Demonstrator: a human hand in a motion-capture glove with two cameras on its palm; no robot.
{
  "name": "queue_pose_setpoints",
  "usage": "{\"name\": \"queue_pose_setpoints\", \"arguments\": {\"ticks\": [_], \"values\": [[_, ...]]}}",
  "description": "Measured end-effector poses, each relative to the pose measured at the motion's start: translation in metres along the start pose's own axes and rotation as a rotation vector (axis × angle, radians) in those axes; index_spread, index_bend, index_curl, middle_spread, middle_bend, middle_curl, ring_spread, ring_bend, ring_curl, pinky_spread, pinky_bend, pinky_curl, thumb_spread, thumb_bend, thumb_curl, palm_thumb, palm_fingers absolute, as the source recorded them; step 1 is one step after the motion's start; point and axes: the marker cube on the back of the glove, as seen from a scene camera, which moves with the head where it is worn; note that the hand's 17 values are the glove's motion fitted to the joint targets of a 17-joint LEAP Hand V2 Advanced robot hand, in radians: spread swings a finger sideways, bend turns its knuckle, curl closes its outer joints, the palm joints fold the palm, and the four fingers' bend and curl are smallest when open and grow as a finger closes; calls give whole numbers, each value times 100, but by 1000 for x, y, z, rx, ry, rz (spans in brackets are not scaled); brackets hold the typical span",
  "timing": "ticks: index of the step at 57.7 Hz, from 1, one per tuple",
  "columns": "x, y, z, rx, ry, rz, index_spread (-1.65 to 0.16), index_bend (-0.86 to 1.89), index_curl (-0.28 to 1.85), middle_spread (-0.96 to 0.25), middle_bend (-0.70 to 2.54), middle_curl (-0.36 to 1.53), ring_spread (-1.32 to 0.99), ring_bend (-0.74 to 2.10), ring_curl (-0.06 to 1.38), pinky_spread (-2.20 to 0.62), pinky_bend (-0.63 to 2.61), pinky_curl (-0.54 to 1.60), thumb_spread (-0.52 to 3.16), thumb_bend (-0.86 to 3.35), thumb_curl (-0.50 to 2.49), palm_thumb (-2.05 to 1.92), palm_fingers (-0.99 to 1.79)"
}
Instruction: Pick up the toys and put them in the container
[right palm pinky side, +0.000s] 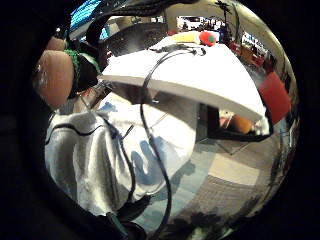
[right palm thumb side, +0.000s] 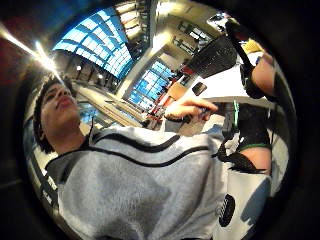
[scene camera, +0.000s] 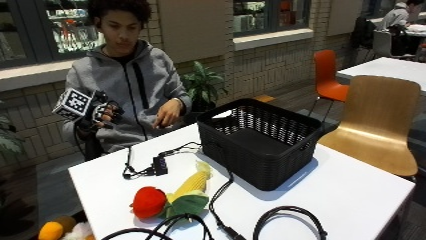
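A white worktop (scene camera: 346, 195) is carrying the things, seen from the outside view. Nearest, at about 7 o'clock on the worktop, a red toy tomato (scene camera: 148, 201) is lying beside a toy corn cob (scene camera: 191, 184) with green husk leaves; the two are touching. Black cables (scene camera: 219, 220) are looping across the near edge, passing just beside the toys. Toward 3 o'clock from the toys, a black woven basket (scene camera: 259, 142) is standing upright, with nothing showing inside it. Off the near-left corner, more soft toys (scene camera: 56, 230) are lying below worktop level.

Beyond the worktop's far edge, at 11 o'clock, a person in a grey hooded top is sitting. The gloved right hand (scene camera: 100, 114) is being held up at chest height, well apart from the toys, fingers loosely curled and holding nothing. The bare left hand (scene camera: 166, 117) is hovering near the worktop's far edge.
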Motion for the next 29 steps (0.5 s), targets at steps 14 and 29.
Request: {"name": "queue_pose_setpoints", "arguments": {"ticks": [14, 29], "values": [[84, -128, -19, -120, 51, 62, -12, 26, 17, -3, 44, 15, -18, 55, 19, -10, 36, 17, 123, 55, 16, 43, 89], [150, -241, -42, -243, 309, 164, -16, 17, 21, -4, 49, 21, -22, 59, 22, -11, 44, 24, 157, 60, 24, 30, 74]]}}
